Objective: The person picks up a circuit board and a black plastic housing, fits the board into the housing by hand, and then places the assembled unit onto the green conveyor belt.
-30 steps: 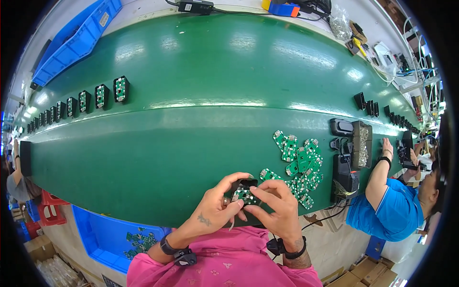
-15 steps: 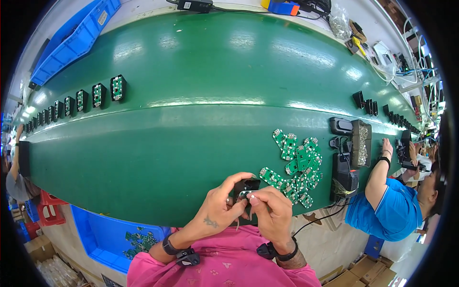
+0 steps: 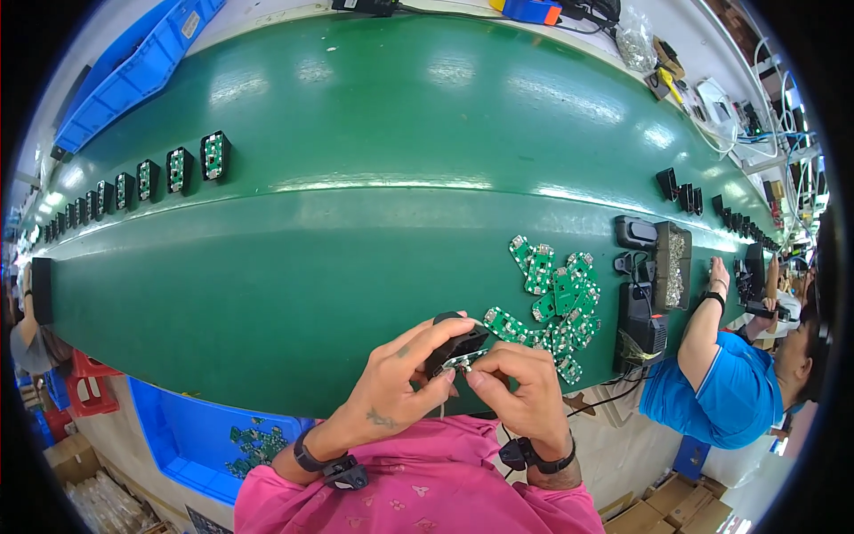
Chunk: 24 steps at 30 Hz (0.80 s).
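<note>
A black housing (image 3: 455,344) is sitting tilted between the fingers (image 3: 427,340), a small green circuit board (image 3: 463,362) slanting along its near side.

My left hand (image 3: 400,378), bare with a dark tattoo (image 3: 381,417) low on its back, is curled into a grip: its index finger (image 3: 427,339) arches forward and its thumb (image 3: 434,390) presses in from the side nearer my body. My right hand (image 3: 527,387), also bare, sits just right of those fingers, its thumb and index finger bent close together in a pinch. Both wrists lie behind the fingers, and my forearms (image 3: 294,470) slant inward so the two sets of fingertips come near each other.
</note>
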Available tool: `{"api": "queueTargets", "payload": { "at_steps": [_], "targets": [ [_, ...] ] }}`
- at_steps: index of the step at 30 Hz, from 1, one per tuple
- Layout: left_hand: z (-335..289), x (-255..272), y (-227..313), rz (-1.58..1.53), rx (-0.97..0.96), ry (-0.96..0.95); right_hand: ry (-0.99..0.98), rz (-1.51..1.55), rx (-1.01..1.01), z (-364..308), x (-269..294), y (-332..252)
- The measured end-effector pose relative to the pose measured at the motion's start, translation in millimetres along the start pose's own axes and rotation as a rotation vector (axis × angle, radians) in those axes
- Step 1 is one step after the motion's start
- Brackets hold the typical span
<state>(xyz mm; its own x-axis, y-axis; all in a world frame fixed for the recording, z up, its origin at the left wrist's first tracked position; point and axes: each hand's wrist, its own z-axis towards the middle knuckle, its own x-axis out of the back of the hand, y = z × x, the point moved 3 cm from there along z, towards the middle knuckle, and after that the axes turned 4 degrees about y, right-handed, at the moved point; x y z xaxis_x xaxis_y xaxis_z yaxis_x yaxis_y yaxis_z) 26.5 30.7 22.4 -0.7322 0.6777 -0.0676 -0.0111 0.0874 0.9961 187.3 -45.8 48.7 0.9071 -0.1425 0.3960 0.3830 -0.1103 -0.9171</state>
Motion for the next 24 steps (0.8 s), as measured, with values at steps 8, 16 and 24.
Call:
{"api": "queueTargets", "payload": {
  "at_steps": [8, 16, 24],
  "targets": [
    [2, -1, 3, 0.229, -0.14, -0.005, -0.04, 0.028, -0.082, 0, -1, 9],
    [0, -10, -2, 0.347, -0.344, 0.103, -0.062, 0.289, -0.372, -6, -3, 14],
    [-1, -12, -5, 0.439, -0.379, 0.102, 0.034, 0.073, -0.212, -5, -9, 11]
  ]
}}
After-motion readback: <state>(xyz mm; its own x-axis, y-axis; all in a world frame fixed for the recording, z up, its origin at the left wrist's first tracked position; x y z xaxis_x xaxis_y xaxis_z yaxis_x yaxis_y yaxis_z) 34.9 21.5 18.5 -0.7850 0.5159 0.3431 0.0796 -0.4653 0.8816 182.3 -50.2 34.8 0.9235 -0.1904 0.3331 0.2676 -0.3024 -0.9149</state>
